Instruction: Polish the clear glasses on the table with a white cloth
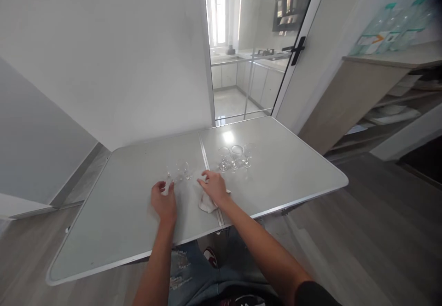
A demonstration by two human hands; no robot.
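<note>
My left hand (165,201) is over the left half of the table, thumb and fingers curved and apart. Just beyond its fingertips stands a clear stemmed glass (169,173), faint against the tabletop; I cannot tell whether they touch. Another clear stemmed glass (187,171) is a little to the right of it, between my two hands. My right hand (214,188) reaches in from the right near the table's seam, thumb and forefinger apart with nothing visible between them. Under that hand lies a crumpled white cloth (207,203), partly hidden by the wrist.
Three clear stemmed glasses (235,157) stand in a row beyond the seam on the right half of the folding table (283,172). Behind it are a white wall and a glass door (248,66). At right, a wooden shelf unit (366,85) bears plastic bottles (376,34).
</note>
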